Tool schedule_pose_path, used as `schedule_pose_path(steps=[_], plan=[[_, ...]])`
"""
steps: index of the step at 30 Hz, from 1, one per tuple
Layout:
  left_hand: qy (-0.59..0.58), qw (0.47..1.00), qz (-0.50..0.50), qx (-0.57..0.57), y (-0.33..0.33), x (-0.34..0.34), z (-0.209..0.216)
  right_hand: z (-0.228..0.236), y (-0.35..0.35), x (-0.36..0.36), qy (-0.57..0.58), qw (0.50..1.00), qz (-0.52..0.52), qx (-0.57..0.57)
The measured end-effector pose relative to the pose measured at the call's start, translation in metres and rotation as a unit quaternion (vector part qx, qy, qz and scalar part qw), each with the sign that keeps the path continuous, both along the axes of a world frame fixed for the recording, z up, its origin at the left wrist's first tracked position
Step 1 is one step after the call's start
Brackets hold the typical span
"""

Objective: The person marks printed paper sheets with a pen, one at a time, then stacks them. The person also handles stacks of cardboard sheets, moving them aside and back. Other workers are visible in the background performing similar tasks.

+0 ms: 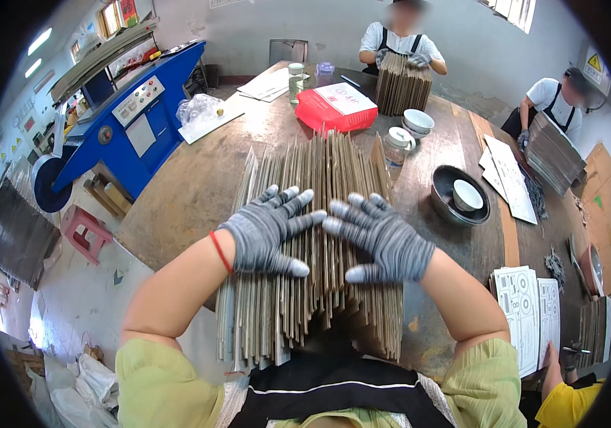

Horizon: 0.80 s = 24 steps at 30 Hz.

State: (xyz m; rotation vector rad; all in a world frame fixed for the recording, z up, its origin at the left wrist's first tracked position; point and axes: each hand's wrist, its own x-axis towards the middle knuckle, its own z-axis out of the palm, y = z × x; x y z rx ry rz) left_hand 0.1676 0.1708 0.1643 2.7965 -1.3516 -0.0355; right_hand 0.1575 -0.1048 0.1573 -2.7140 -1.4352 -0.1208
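Observation:
A thick row of thin grey-brown board sheets (316,167) stands on edge at the table's near side, right in front of me. Both my hands wear grey striped gloves with pale fingertips. My left hand (266,232) lies flat across the sheets' upper edges, fingers spread. From the other side my right hand (384,242) rests on them the same way, its fingertips close to the left ones near the middle. Neither hand grips a sheet. Toward my body the row parts into a dark gap, and the bottoms of the sheets are hidden.
Beyond the sheets lie a red package (334,118) and a lidded glass jar (397,148). At right sit a dark basin (445,214) holding a white bowl, and printed cut-out sheets (516,303). Several people work around the table (177,207). A blue machine (141,118) stands at left.

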Motion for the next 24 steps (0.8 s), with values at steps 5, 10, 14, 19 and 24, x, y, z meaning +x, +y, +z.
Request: schedule_pose_path(steps=[5, 10, 14, 19, 24], plan=[[0.041, 0.998, -0.017, -0.044, 0.0, 0.022, -0.001, 0.003, -0.009, 0.02, 0.02, 0.999, 0.025, -0.007], [0.069, 0.927, 0.054, -0.365, -0.001, 0.028, -0.025, -0.022, -0.012, 0.024, 0.066, 0.965, -0.026, 0.251], [0.272, 0.451, 0.059, -0.848, 0.045, 0.042, -0.067, -0.084, -0.013, 0.032, 0.455, 0.457, -0.044, 0.763], [0.507, 0.298, 0.182, -0.789, 0.03, 0.005, -0.136, -0.107, 0.007, 0.014, 0.539, 0.333, -0.046, 0.773], [0.448, 0.41, 0.195, -0.771, 0.017, 0.002, -0.072, -0.096, 0.003, 0.011, 0.511, 0.365, -0.045, 0.777]])
